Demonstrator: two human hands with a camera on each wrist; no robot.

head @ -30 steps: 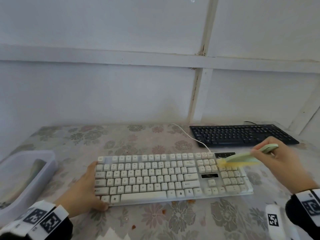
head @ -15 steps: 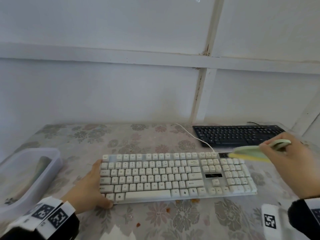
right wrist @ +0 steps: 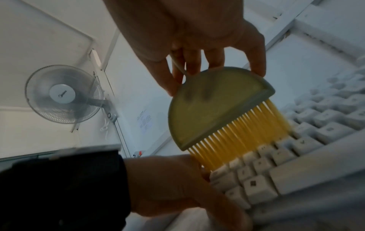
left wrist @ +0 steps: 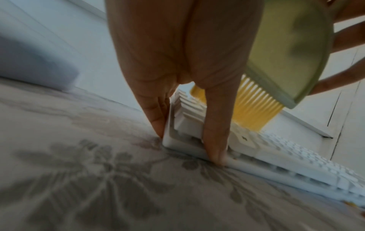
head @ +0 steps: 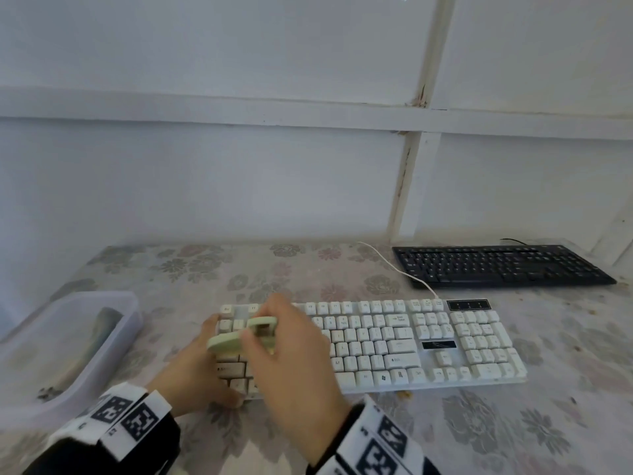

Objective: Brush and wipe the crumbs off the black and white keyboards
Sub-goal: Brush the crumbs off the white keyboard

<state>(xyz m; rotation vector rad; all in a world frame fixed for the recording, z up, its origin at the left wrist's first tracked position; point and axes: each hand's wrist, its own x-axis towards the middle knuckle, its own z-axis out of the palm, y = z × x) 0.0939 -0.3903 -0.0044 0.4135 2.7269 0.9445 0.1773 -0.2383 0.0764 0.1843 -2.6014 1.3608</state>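
Note:
The white keyboard (head: 394,344) lies across the middle of the floral table. The black keyboard (head: 496,265) lies behind it at the far right. My right hand (head: 287,351) pinches a pale green brush (head: 236,341) by its handle over the white keyboard's left end. In the right wrist view the brush (right wrist: 213,106) points its yellow bristles (right wrist: 237,143) down onto the left-hand keys (right wrist: 262,164). My left hand (head: 191,368) braces that end, straight fingers (left wrist: 158,118) flat against the side and the thumb (left wrist: 213,140) on the front edge.
A clear plastic tub (head: 130,317) with something dark inside stands at the left. A white cable (head: 387,262) runs from the white keyboard toward the black one. Orange crumbs (head: 406,393) lie on the cloth by the front edge. The wall stands close behind the table.
My right hand has carried the brush from the number pad at the right end across to the left end. My left hand stays on the keyboard's left end.

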